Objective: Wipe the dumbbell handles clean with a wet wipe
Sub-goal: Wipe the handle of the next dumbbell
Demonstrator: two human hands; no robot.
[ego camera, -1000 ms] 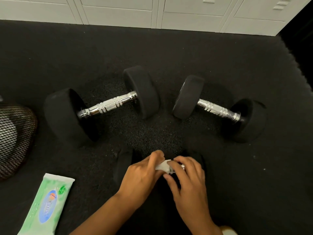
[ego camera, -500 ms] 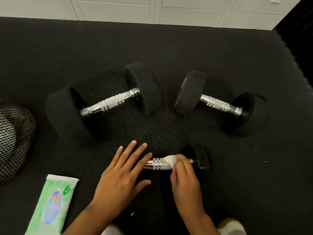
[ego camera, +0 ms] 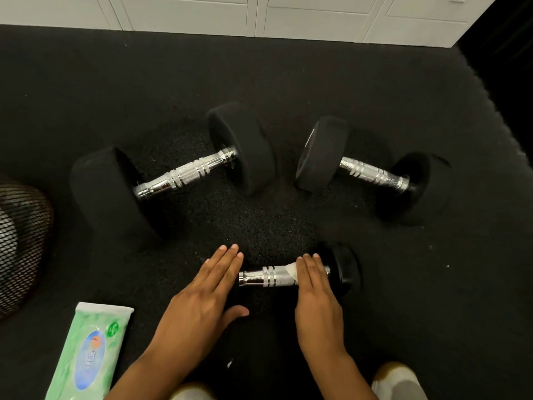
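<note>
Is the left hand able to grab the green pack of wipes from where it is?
Probably yes. The left hand lies open, holding nothing, and only bare floor separates it from the wipes pack.

Small dumbbell [ego camera: 291, 277]: left weight hidden under left hand [ego camera: 202, 301]; right end of handle covered by right hand [ego camera: 317, 301]. Wet wipe [ego camera: 290, 268]: only a white corner shows beside the right fingers. Wipe packet [ego camera: 86, 353]: cut by bottom edge, print too blurred to read. Mesh basket [ego camera: 23, 243]: cut by left edge, contents unclear. Shoes [ego camera: 395, 382]: cut by bottom edge.
</note>
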